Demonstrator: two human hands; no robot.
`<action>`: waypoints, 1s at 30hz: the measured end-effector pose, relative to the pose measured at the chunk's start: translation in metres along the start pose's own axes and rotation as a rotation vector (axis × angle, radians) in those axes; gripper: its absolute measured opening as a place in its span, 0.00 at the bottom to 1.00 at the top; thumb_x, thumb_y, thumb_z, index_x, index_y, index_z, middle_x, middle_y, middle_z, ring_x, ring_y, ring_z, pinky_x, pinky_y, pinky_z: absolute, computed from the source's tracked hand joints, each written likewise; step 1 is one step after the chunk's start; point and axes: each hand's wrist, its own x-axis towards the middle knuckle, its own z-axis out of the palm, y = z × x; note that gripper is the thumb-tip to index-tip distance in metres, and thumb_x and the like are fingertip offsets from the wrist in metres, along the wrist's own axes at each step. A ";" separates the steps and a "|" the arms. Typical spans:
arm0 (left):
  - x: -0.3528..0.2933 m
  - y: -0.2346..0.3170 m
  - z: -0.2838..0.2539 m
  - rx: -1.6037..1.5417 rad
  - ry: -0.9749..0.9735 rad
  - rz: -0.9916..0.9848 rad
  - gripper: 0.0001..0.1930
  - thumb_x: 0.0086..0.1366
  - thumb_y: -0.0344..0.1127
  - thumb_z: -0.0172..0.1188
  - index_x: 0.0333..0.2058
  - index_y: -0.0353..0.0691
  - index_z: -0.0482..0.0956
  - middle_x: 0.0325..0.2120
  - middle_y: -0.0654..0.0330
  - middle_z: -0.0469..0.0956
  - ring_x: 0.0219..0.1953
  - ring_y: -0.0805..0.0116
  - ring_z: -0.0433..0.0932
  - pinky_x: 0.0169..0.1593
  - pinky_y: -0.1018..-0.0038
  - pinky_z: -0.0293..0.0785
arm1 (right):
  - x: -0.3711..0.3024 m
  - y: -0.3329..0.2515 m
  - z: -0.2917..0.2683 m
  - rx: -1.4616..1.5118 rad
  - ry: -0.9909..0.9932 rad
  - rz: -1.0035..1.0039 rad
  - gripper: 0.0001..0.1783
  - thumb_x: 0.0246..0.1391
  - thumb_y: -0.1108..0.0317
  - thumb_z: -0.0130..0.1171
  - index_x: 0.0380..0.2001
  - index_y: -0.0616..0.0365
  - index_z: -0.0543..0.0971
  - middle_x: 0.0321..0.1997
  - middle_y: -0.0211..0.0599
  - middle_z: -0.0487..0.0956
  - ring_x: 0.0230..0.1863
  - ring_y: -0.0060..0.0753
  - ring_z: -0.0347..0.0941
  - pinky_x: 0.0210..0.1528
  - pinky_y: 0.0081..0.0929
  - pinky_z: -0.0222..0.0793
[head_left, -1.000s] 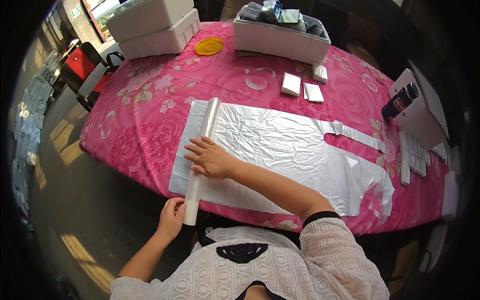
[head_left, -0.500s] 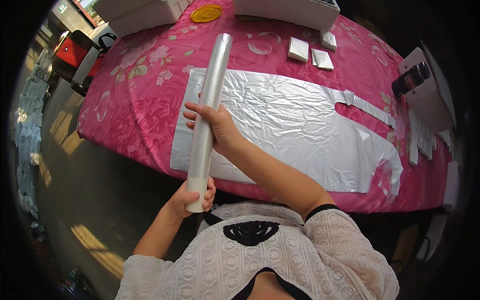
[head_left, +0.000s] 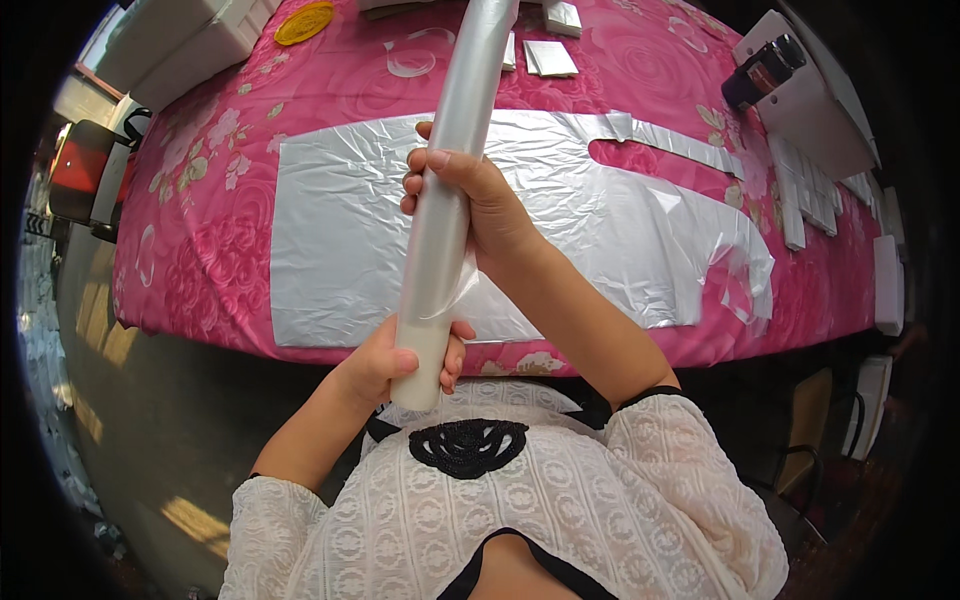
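Pink floral cloth (head_left: 200,265) over a table, grey floor (head_left: 125,420) at left with sunlit patches. Far left: chair (head_left: 78,180) with red and dark parts, beside the table. Next, white foam boxes (head_left: 185,55) at the table's far left corner, then a yellow dish (head_left: 303,22), flat on the cloth. Silvery plastic bag (head_left: 345,220) lies spread and wrinkled across the middle, straight end left, handle loops right. Left hand (head_left: 385,362) grasps the lower end of a clear plastic roll (head_left: 455,170), thumb on top, fingertips curling out on its right side. Roll is tilted, held up over the bag and the table's near edge, bottom end close to the person's white top (head_left: 370,510), upper end cut off by the frame. Right hand (head_left: 492,205) grips the roll around mid-length, thumb across it, fingers wrapped underneath. Small white packets (head_left: 551,58) beyond the bag. Right side: dark bottle (head_left: 763,72) leaning by a white box (head_left: 815,115), white bundles (head_left: 805,195) just nearer.
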 end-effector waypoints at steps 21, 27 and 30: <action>0.013 -0.014 -0.016 0.673 0.504 -0.033 0.20 0.58 0.46 0.56 0.40 0.35 0.68 0.29 0.59 0.74 0.24 0.73 0.73 0.28 0.77 0.72 | -0.003 0.012 -0.058 -0.161 0.279 -0.101 0.37 0.43 0.65 0.64 0.51 0.65 0.55 0.36 0.39 0.69 0.37 0.29 0.71 0.39 0.29 0.71; -0.035 -0.026 -0.040 0.487 0.359 -0.252 0.15 0.58 0.40 0.56 0.38 0.34 0.70 0.28 0.61 0.75 0.25 0.75 0.73 0.30 0.76 0.73 | 0.018 -0.042 -0.127 -0.357 0.528 -0.195 0.22 0.49 0.64 0.58 0.45 0.62 0.67 0.38 0.36 0.72 0.38 0.27 0.70 0.41 0.23 0.67; -0.053 -0.029 -0.041 0.462 0.380 -0.290 0.16 0.58 0.40 0.55 0.40 0.35 0.69 0.31 0.60 0.74 0.26 0.75 0.73 0.29 0.76 0.73 | 0.013 -0.059 -0.145 -0.694 0.522 -0.035 0.20 0.50 0.60 0.57 0.43 0.60 0.72 0.37 0.31 0.75 0.33 0.19 0.69 0.35 0.18 0.65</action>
